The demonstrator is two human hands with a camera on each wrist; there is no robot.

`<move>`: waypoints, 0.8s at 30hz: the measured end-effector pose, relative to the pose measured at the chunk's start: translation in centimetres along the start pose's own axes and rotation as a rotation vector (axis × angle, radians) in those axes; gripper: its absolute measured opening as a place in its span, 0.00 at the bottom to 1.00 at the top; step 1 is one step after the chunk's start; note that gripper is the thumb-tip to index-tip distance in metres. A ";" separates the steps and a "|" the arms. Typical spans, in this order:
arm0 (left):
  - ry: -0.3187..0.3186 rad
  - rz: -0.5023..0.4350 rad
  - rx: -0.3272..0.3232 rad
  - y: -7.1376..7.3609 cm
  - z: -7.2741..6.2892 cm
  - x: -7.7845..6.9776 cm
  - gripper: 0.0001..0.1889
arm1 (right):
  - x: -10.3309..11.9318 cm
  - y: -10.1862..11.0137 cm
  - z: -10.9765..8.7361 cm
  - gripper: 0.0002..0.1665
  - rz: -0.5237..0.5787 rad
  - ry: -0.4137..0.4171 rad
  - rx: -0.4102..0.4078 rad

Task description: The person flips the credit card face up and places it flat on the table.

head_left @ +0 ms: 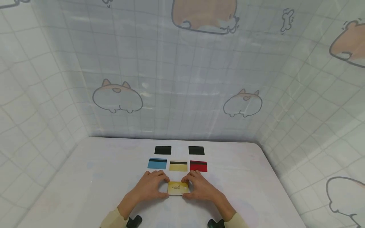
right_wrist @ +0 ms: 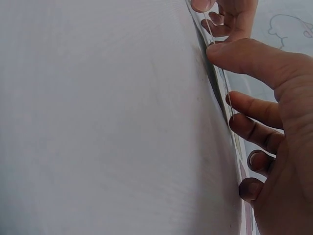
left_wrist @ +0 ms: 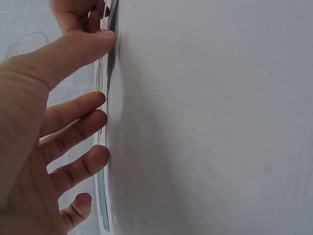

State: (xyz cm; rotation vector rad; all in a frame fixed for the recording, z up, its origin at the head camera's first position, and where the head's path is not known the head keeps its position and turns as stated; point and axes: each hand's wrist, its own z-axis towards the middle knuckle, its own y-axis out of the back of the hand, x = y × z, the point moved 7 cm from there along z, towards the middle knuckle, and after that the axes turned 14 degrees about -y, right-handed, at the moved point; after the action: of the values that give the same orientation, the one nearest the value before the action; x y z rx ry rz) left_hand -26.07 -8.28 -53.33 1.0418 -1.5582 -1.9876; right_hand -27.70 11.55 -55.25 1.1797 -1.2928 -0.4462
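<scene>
A gold card (head_left: 178, 187) with dark lettering lies between my two hands, close over the near part of the table. My left hand (head_left: 151, 186) pinches it at the left edge, thumb at the near corner and fingers at the far one. On the other side, my right hand (head_left: 203, 186) holds the right edge the same way. In the right wrist view the card shows as a thin line by the thumb (right_wrist: 244, 56). Just beyond the fingers are a blue card (head_left: 156, 164), another gold card (head_left: 178, 167) and a red card (head_left: 198, 165), each with a dark stripe.
Behind the coloured cards lie two black cards, one on the left (head_left: 163, 150) and one on the right (head_left: 196, 150). The white table (head_left: 94, 183) meets a gridded sheet (head_left: 176, 120) with cartoon animals at its back and sides.
</scene>
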 end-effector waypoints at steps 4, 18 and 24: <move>-0.013 0.009 -0.009 -0.1 0.0 0.0 0.27 | -0.1 -0.1 0.1 0.28 -0.007 -0.021 0.000; -0.002 0.017 -0.004 -0.1 0.0 0.0 0.28 | 0.0 -0.1 0.2 0.29 -0.001 -0.016 0.003; -0.004 0.013 -0.011 -0.1 0.0 -0.1 0.28 | -0.1 0.0 0.2 0.29 0.005 -0.012 0.004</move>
State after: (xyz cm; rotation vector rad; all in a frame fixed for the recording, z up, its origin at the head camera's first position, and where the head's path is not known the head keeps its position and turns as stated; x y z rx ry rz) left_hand -26.00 -8.20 -53.41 1.0216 -1.5503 -1.9882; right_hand -27.92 11.48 -55.36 1.1787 -1.3070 -0.4479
